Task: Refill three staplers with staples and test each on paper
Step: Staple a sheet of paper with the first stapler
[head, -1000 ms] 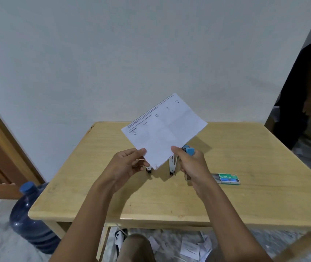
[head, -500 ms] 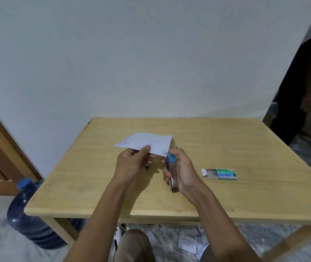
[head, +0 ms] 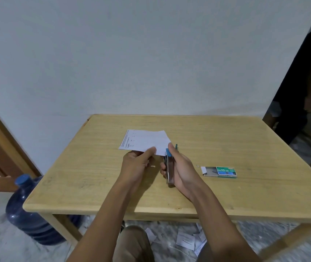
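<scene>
The left hand [head: 138, 163] is pinching the near edge of a sheet of paper [head: 144, 141], thumb lying on top, and the sheet is stretching away from that pinch, nearly flat above the wooden table [head: 101, 178]. Just right of the pinch, the right hand [head: 181, 167] is wrapping around a stapler [head: 169, 167], gripping it along its length with the blue-tipped front end meeting the paper's near right corner. Farther right of the stapler grip, well apart, a green staple box [head: 221, 171] is lying on the table with its tray slid partly out.
</scene>
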